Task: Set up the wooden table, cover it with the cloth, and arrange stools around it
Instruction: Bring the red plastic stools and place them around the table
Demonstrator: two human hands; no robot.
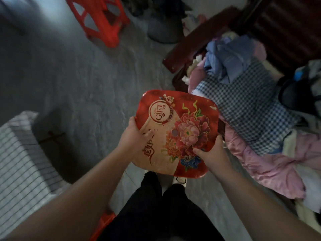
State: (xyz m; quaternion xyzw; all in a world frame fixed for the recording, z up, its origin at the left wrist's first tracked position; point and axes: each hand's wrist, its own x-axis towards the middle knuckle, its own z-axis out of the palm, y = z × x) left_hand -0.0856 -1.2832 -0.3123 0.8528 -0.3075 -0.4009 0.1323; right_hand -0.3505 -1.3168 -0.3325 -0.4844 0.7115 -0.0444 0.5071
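The left hand (134, 134) and right hand (211, 151) grip opposite edges of the red, flower-printed square tray (175, 131), held above the floor beside the clothes-heaped bed (251, 105). It looks stiff, light, glossy, likely slippery; edge grips suit it.

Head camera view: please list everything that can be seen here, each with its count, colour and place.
Square red tin with flower print and the word GIFT: one, red and cream, centre, held above the floor.
Red plastic stool: one, red, on the floor, top left.
Second red plastic piece: one, red, bottom left; mostly hidden.
White cloth with dark stripes: one, left edge.
Blue-and-white checked cloth: one, right, in the pile.
Pink cloth: lower right.
Light blue cloth: upper right.
Dark wooden furniture: dark brown, top right.
Grey floor: left and centre.
Left hand: grips the tin's left edge.
Right hand: grips its right edge.
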